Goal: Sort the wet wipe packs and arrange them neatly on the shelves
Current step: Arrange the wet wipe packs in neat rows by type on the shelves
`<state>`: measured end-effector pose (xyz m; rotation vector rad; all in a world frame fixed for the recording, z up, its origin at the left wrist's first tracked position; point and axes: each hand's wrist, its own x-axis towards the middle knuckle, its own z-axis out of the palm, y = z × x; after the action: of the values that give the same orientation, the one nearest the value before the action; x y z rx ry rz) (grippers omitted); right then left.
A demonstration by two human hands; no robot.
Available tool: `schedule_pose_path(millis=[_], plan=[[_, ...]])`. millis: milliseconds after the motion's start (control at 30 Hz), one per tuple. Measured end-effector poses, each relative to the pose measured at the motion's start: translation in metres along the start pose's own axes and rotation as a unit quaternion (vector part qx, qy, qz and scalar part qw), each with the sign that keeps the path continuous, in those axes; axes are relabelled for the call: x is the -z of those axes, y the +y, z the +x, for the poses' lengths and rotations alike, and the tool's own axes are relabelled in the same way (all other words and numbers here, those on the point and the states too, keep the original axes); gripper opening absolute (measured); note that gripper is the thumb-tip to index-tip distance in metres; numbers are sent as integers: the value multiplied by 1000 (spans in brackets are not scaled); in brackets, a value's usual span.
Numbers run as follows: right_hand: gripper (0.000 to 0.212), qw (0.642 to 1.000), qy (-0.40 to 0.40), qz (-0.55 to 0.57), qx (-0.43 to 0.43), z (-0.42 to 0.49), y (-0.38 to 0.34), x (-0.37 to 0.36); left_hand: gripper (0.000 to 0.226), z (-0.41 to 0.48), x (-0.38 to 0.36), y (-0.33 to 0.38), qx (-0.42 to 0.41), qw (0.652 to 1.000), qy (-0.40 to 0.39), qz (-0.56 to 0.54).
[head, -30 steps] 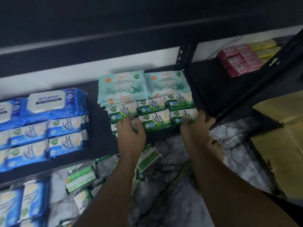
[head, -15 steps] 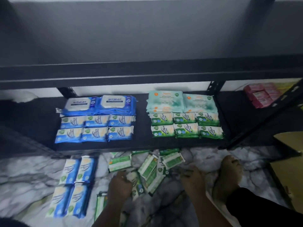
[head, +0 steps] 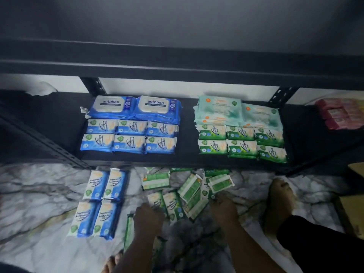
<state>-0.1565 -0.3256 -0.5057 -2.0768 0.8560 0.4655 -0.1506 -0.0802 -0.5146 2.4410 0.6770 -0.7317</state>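
**newbie:** so how far along is this? looks about half done to me

**shelfguy:** more than half, I'd say. The shelf [head: 187, 119] already has two tidy blocks. Toward the shelf's left, two big blue packs [head: 134, 107] sit at the back, with six small blue packs [head: 130, 136] in two rows in front of them. Toward the shelf's right, pale mint packs [head: 220, 109] are stacked at the back, with small green packs [head: 241, 141] in two rows of three in front.

What's left is on the floor [head: 39, 194] just in front of the shelf. Four spare blue packs [head: 100, 203] lie in a neat square below the blue block. Right of them is a jumbled heap of loose green packs [head: 189, 194].

**newbie:** and the hands?

**shelfguy:** both are down at that heap in front of the shelf. The left hand [head: 148, 217] lies on its near-left packs, and the right hand [head: 223, 207] reaches into its right side. It's too blurry to tell whether either one has hold of a pack or is just touching. My guess is the green ones go up next.

**newbie:** any labels readable?

**shelfguy:** the big blue ones say "antabax" on the white lid. The small blue ones say "Antibacterial Wipes", and the first word looks like "Fragrance". The green ones say "Pine Antibacterial Wipes". The print on the mint packs is too small to read. Same for the pink packs [head: 340, 113] past the shelf's right post.
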Motion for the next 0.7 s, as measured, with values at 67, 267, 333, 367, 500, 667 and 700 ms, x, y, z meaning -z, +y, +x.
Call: schedule_pose_path(millis=[67,267,333,367,500,667,700], plan=[[37,999,-10,-8,-39,7,-6,-10,50,3,-2,4,32,999,13,-35],[80,994,28,15,-102,46,10,-51,70,16,-17,14,89,995,45,22],[77,991,52,-20,-118,44,-2,-51,73,20,-23,13,94,993,56,51],[77,990,62,-38,-125,43,-6,-51,73,22,-25,13,93,993,57,54],[71,982,73,-88,-149,44,-18,-50,69,30,-28,14,101,993,45,46],[49,985,71,-98,-126,30,-25,-37,64,27,-23,12,92,995,41,17],[49,985,65,-91,-129,25,-24,-35,64,24,-21,12,88,995,42,17]])
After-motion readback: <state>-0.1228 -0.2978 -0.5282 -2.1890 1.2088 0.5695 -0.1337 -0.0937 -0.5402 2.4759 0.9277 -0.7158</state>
